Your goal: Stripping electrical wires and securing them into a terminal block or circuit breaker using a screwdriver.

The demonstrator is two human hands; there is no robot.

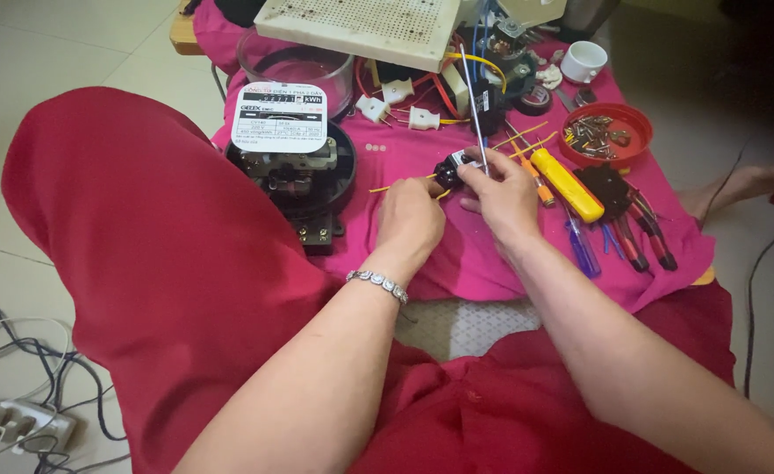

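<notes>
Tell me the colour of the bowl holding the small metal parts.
Red bowl, right of the yellow-handled screwdriver; seen in the head view.

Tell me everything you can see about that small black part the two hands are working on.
The small black part is a compact, dark, plastic-looking piece with a lighter face towards the right. It is held just above the pink cloth, pinched between the fingers of the left hand and the right hand. A thin yellow wire runs out from it to the left. A slim metal rod, held in the right hand, slants up and away from it. Its finer details are too small to tell.
</notes>
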